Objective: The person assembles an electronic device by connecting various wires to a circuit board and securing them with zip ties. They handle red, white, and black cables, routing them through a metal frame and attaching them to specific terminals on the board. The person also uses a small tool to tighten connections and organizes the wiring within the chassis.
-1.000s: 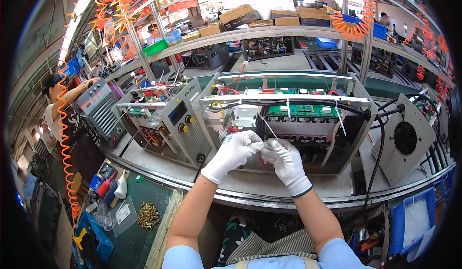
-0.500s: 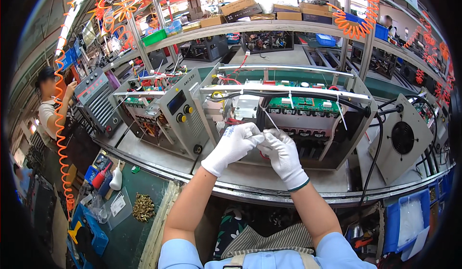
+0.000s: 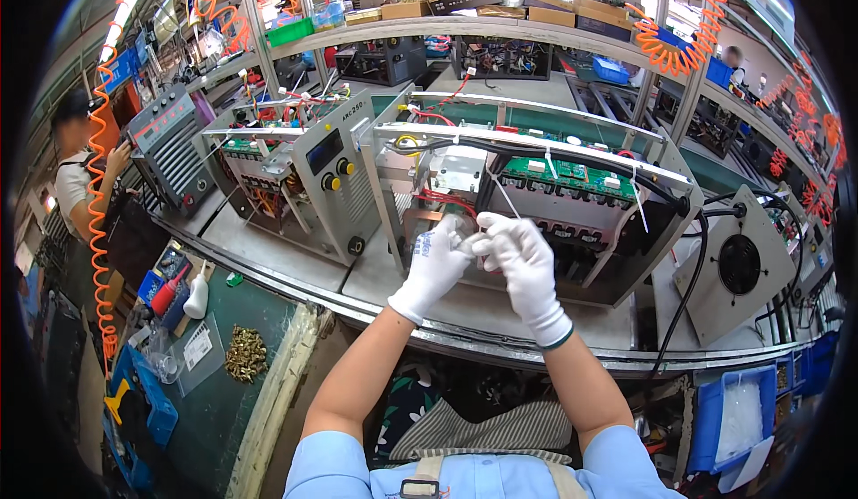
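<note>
My left hand [image 3: 433, 265], in a white knit glove, is raised before the open front of a metal-cased machine [image 3: 581, 226]. Its fingers are bent and pinched together. Close on its right, my right hand [image 3: 520, 262], gloved the same way, has curled fingers meeting the left fingertips. Anything between them is too small and blurred to make out. Just behind the fingers run red wires [image 3: 447, 199] and a black cable bundle [image 3: 487, 191]. A white cable tie [image 3: 507, 197] sticks out from that bundle, its tail slanting down toward my right hand. Green circuit boards [image 3: 567, 180] sit inside the case.
A second open machine [image 3: 335, 186] stands to the left, and a panel with a fan [image 3: 740, 262] leans at the right. Brass fittings [image 3: 246, 354] lie on the green mat. Blue bins [image 3: 735, 414] are at lower right. Orange coiled hoses [image 3: 100, 231] hang around; a person [image 3: 85, 173] stands far left.
The view has shifted slightly, so the machines appear higher and further left. My fingers have changed their grip, with the left hand more upright and the right hand turned over its fingertips.
</note>
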`<action>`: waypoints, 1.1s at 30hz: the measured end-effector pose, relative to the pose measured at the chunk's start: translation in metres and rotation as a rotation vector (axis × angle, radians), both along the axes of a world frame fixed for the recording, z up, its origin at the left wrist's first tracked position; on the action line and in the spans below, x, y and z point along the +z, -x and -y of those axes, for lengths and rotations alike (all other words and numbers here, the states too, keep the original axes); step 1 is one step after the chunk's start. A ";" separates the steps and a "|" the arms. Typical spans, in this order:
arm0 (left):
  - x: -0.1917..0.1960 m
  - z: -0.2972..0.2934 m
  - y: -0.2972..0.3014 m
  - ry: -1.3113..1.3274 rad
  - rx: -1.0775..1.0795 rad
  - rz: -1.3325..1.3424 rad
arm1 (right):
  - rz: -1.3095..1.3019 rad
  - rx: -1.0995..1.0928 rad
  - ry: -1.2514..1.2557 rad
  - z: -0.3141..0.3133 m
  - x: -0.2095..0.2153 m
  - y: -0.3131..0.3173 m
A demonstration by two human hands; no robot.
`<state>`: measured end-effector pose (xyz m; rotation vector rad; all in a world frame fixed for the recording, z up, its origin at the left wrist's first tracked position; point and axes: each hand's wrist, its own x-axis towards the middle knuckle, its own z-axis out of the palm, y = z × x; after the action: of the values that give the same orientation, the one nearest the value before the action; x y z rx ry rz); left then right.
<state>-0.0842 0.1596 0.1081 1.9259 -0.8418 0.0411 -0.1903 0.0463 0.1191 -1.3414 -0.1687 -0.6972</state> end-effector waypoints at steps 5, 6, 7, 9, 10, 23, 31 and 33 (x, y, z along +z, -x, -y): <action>-0.008 0.020 -0.017 -0.148 0.130 0.237 | -0.123 0.375 -0.732 0.000 -0.025 -0.025; -0.015 0.023 -0.022 -0.088 0.119 0.276 | -0.091 0.431 -0.858 -0.012 -0.024 -0.027; -0.020 0.024 -0.022 -0.032 0.106 0.308 | -0.090 0.381 -0.826 -0.018 -0.016 -0.026; -0.024 0.010 -0.026 -0.103 0.020 0.316 | -0.122 0.302 -0.563 -0.015 -0.020 -0.020; -0.026 0.000 -0.027 -0.144 -0.023 0.310 | -0.218 0.254 -0.398 -0.015 -0.022 -0.007; -0.084 -0.054 0.091 -0.538 -0.343 0.081 | -0.604 0.062 0.344 -0.020 -0.092 0.083; -0.065 -0.103 0.075 -0.551 -0.301 -0.159 | -0.570 0.182 0.474 -0.037 -0.075 0.055; -0.073 -0.127 0.052 -0.723 -0.223 0.139 | -0.475 -0.033 0.480 -0.012 -0.068 0.060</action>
<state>-0.1357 0.2871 0.0356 2.4972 -1.2827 -0.3055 -0.2499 0.0584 0.0510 -1.9362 0.0765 -0.3549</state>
